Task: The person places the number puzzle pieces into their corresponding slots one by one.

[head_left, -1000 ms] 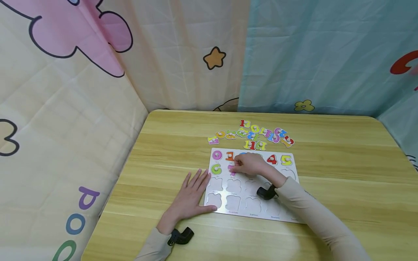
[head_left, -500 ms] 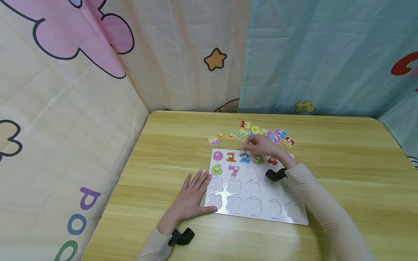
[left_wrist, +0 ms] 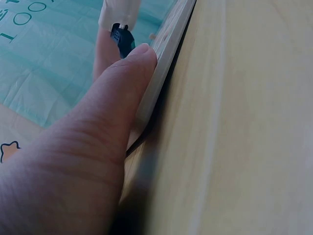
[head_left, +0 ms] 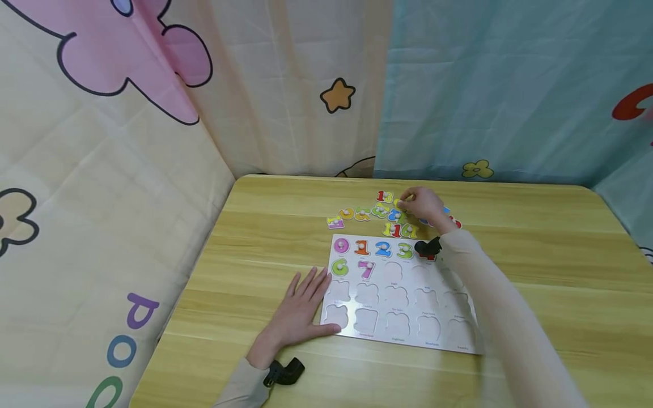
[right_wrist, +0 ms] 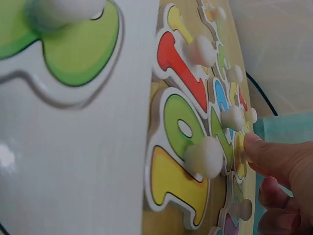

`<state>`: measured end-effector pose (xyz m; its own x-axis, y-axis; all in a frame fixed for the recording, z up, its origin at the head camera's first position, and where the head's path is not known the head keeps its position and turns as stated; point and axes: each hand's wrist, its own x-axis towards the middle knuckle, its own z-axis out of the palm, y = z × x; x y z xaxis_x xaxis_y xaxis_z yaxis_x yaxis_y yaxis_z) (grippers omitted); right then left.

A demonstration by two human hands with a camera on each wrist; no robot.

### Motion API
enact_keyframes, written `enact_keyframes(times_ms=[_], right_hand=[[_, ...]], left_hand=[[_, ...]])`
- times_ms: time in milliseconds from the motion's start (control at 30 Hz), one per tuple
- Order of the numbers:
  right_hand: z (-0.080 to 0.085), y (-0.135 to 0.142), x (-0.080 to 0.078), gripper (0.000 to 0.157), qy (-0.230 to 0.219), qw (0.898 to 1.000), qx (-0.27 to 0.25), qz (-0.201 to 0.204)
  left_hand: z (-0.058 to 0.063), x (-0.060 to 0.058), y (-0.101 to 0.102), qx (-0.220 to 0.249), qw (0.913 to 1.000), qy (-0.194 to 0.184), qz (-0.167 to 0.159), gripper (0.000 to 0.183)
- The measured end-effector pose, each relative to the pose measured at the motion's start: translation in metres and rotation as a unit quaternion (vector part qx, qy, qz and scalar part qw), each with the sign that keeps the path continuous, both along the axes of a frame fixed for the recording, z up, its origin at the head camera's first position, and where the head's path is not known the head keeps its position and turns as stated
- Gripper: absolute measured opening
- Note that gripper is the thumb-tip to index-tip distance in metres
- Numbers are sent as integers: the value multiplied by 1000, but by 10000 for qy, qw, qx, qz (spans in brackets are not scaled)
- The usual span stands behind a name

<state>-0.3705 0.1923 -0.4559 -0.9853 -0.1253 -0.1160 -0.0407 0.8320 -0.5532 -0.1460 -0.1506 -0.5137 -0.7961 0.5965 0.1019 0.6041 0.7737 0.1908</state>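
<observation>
Number puzzle board [head_left: 381,306] lies on the wooden table [head_left: 245,243], white and glossy, the visible recesses of its two nearest rows unfilled. Across its left edge the left hand [head_left: 300,314] rests with fingers straight and spread, gripping nothing. Farther up, a purple 7 [head_left: 366,270] sits beside a green 6 [head_left: 339,267], with numbers 0 to 3 [head_left: 384,249] in the row behind. Beyond the board, the right hand [head_left: 422,204] has moved from the 7 out to the loose, knobbed number pieces [head_left: 362,214]; its thumb and finger, nearly closed, pinch a yellow piece [right_wrist: 239,152]. So the 7 looks finished, and the work turns to another number.
</observation>
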Motion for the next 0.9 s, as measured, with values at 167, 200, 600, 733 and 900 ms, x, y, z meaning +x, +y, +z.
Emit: enact_keyframes(times_ms=[167,200,600,733,900], right_hand=[[-4,-3,-1,25,101,9996,143,-221],[-4,-4,-1,25,118,9995,166,-248],[-9,2,10,26,778,9963,-349,-141],[-5,0,28,24,1045,9932,-460,222],[-3,-1,59,20,1021,9905,-518,758]], left_hand=[[1,-1,1,-28,10000,-69,8,104],[1,-2,1,-38,10000,-70,13,104],[1,-1,2,-82,9998,-166,31,104],[0,-1,1,-97,9999,-77,50,104],[0,-2,1,-82,10000,-35,34,104]])
